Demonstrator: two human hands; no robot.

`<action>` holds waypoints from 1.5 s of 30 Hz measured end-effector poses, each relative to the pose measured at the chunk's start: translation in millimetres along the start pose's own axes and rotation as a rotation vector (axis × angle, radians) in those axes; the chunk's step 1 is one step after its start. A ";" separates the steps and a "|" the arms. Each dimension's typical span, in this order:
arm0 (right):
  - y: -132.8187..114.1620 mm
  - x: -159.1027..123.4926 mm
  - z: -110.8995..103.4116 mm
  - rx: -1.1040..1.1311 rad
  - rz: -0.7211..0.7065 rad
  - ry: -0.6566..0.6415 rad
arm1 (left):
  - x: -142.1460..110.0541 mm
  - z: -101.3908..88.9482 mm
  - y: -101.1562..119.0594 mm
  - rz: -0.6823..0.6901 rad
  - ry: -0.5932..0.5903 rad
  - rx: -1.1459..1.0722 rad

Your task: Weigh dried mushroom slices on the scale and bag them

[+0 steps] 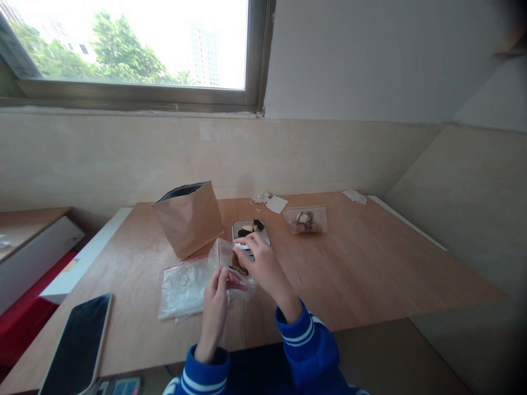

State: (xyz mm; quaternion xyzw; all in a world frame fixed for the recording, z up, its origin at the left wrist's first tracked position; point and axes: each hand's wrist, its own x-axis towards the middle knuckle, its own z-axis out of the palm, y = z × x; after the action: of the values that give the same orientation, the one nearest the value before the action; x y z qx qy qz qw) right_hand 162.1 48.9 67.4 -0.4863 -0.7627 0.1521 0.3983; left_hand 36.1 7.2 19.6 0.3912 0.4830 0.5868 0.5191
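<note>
My left hand (219,288) grips a small clear zip bag (219,250) with a red seal line, its thumb and fingers pinched on the side. Brown dried slices (239,264) show in the bag. At its mouth is my right hand (259,263), fingers curled; what its fingertips hold is hidden. Just behind stands a small scale (267,237) bearing several dark and pale dried slices (249,228). Under and left of my left hand lies a stack of flat clear zip bags (181,291).
An open brown paper bag (189,219) stands at the back left. A filled zip bag (305,219) lies right of the scale. White scraps (261,198), a white paper square (276,204) and crumpled tissue (354,196) lie along the back. A phone (78,343) rests front left.
</note>
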 end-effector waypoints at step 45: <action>-0.3 37.6 21.9 0.518 0.125 0.082 | 9.8 -12.1 -22.5 0.014 0.037 0.043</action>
State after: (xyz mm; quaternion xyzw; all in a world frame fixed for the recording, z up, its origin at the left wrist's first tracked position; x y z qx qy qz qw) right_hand 137.4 84.6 71.0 -0.4201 -0.6500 0.3466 0.5300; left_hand 28.2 14.7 -5.5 0.3946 0.5021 0.5871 0.4975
